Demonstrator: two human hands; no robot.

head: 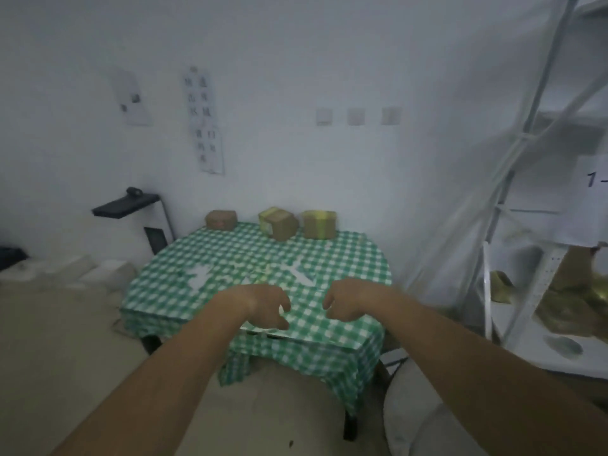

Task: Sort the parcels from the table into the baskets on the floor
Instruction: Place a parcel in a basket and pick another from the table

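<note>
Three brown cardboard parcels stand along the far edge of a table [362, 264] covered with a green-and-white checked cloth: a plain one [221, 219] at the left, one with yellow tape [279, 223] tilted in the middle, and another yellow-taped one [318, 224] at the right. My left hand [268, 306] and my right hand [342, 302] hover over the near edge of the table, fingers loosely curled downward, holding nothing. Both hands are far from the parcels. No basket is plainly in view.
A white metal shelf rack [513, 199] with a paper label stands at the right, holding yellowish items. A black device [123, 205] sits on a white stand at the left. A pale rounded object [418, 409] lies on the floor at lower right.
</note>
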